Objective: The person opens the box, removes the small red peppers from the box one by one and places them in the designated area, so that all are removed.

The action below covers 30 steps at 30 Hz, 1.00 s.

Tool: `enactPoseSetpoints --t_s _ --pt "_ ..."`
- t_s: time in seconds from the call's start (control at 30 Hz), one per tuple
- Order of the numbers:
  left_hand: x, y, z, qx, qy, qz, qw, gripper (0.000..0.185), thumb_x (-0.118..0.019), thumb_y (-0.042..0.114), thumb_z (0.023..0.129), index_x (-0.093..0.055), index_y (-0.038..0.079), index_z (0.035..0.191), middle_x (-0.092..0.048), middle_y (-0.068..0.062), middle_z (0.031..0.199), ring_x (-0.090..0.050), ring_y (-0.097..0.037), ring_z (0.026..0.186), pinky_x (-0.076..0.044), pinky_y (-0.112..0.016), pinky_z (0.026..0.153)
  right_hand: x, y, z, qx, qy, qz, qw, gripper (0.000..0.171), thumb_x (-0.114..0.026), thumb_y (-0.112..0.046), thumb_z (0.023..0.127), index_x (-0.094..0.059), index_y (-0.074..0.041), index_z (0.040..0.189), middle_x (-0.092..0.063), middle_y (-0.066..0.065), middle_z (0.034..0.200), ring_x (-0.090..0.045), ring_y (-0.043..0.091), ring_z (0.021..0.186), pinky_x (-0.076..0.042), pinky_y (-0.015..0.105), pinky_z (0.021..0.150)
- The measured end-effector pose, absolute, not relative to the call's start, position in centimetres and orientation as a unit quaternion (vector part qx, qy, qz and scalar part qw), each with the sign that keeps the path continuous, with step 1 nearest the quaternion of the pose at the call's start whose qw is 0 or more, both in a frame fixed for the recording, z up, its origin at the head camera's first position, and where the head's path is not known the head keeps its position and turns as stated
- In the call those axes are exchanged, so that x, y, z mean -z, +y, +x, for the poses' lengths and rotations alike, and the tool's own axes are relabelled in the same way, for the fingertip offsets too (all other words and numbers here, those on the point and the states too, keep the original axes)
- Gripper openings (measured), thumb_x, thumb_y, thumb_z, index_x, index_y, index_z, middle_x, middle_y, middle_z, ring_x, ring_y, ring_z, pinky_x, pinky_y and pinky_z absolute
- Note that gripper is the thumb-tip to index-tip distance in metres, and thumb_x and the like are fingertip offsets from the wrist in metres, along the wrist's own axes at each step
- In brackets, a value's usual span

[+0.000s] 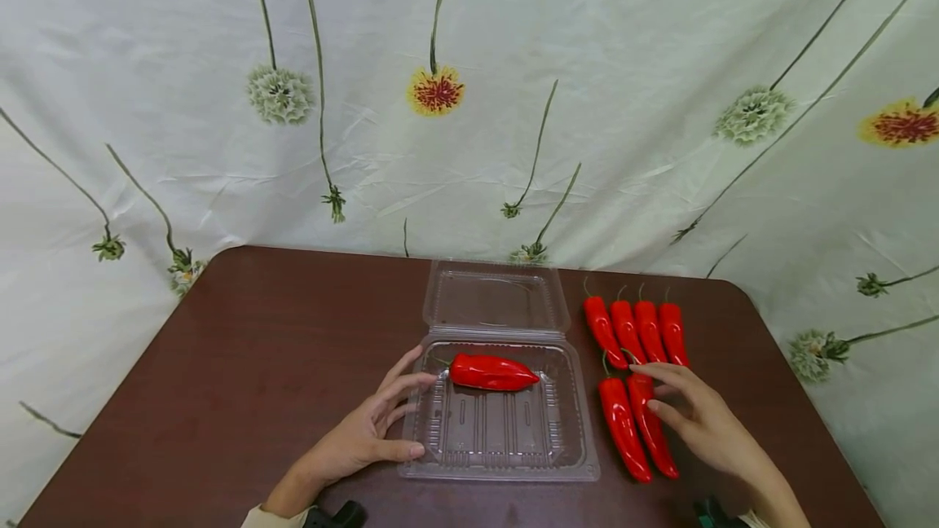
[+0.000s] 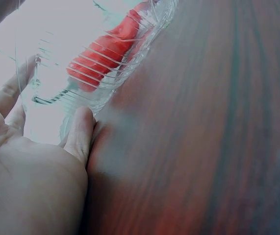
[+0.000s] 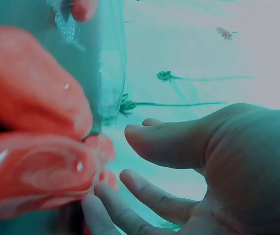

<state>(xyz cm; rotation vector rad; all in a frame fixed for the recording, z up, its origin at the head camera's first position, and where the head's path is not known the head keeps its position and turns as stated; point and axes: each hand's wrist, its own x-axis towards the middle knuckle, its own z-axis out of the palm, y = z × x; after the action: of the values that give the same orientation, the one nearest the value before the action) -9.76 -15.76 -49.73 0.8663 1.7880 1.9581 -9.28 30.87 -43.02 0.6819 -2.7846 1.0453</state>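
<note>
Left hand point(image 1: 364, 430): fingers straight, bracing the clear clamshell box point(image 1: 506, 463), steadying it.
Box: lid open; one red pepper point(image 1: 493, 372) inside.
Right hand point(image 1: 700, 420): open, holding nothing, fingertips touching the nearest loose pepper point(image 1: 650, 424).

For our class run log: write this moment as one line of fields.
left hand: steadies clear container | right hand: open, at loose peppers | inside: one red pepper | lid: open
</note>
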Motion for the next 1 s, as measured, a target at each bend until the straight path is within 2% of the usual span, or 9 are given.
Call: enactPoseSetpoints --t_s 0.1,0.23,0.33,0.47,0.6,0.77,1.0 --pt "49.8 -15.7 -9.8 -0.692 0.63 0.307 0.174 0.074 -0.067 -0.009 0.089 -0.029 -0.005 0.152 0.016 -0.005 0.168 -0.024 -0.001 0.148 -0.033 -0.019 0.11 42.4 30.2 -9.3 -0.328 -0.915 0.229 0.058 0.056 -0.075 0.004 0.084 -0.061 -0.014 0.135 -0.06 0.006 0.128 -0.063 0.015 0.099 -0.054 0.027 0.075" --pt "49.9 -15.7 -9.7 -0.693 0.631 0.303 0.173 0.073 -0.067 -0.009 0.09 -0.029 -0.005 0.152 0.016 -0.005 0.168 -0.025 0.001 0.147 -0.034 -0.019 0.109 41.7 29.0 -9.7 -0.332 -0.907 0.249 0.07 0.055 -0.075 0.005 0.084 -0.062 -0.013 0.134 -0.061 0.003 0.131 -0.057 0.005 0.112 -0.054 0.027 0.082" --pt "50.0 -15.7 -9.6 -0.694 0.631 0.299 0.175 0.073 -0.067 -0.008 0.09 -0.029 -0.004 0.152 0.015 -0.004 0.168 -0.026 0.003 0.146 -0.034 -0.019 0.109 41.3 28.2 -9.9 -0.339 -0.902 0.259 0.065 0.053 -0.075 0.005 0.084 -0.062 -0.012 0.133 -0.06 0.003 0.131 -0.056 0.001 0.111 -0.054 0.026 0.082" --pt "50.0 -15.7 -9.7 -0.695 0.629 0.302 0.173 0.073 -0.067 -0.009 0.09 -0.029 -0.005 0.152 0.015 -0.005 0.168 -0.026 0.002 0.146 -0.034 -0.019 0.109 40.8 27.1 -10.1 -0.329 -0.907 0.258 0.048 0.053 -0.075 0.0 0.086 -0.062 -0.017 0.135 -0.058 0.001 0.133 -0.058 0.008 0.109 -0.055 0.03 0.083" --pt "50.1 -15.7 -9.7 -0.693 0.632 0.301 0.173 0.074 -0.067 -0.009 0.089 -0.029 -0.005 0.152 0.014 -0.005 0.168 -0.026 0.002 0.146 -0.034 -0.019 0.109 40.2 25.9 -10.4 -0.319 -0.91 0.264 0.013 0.051 -0.074 -0.005 0.089 -0.061 -0.02 0.136 -0.056 0.001 0.137 -0.056 0.018 0.117 -0.055 0.036 0.086" --pt "50.0 -15.7 -9.8 -0.691 0.634 0.3 0.174 0.074 -0.067 -0.009 0.089 -0.029 -0.005 0.152 0.014 -0.005 0.168 -0.026 0.002 0.146 -0.034 -0.019 0.109 39.5 24.4 -11.2 -0.301 -0.91 0.284 -0.011 0.047 -0.073 -0.01 0.09 -0.062 -0.019 0.135 -0.056 0.002 0.137 -0.055 0.017 0.121 -0.054 0.039 0.091" --pt "49.9 -15.7 -9.8 -0.692 0.633 0.303 0.171 0.074 -0.068 -0.009 0.088 -0.03 -0.006 0.152 0.014 -0.006 0.168 -0.027 0.002 0.145 -0.034 -0.019 0.109 39.0 22.3 -12.7 -0.33 -0.881 0.336 -0.038 0.044 -0.07 -0.011 0.093 -0.061 -0.02 0.136 -0.057 0.0 0.137 -0.056 0.02 0.122 -0.054 0.038 0.091"
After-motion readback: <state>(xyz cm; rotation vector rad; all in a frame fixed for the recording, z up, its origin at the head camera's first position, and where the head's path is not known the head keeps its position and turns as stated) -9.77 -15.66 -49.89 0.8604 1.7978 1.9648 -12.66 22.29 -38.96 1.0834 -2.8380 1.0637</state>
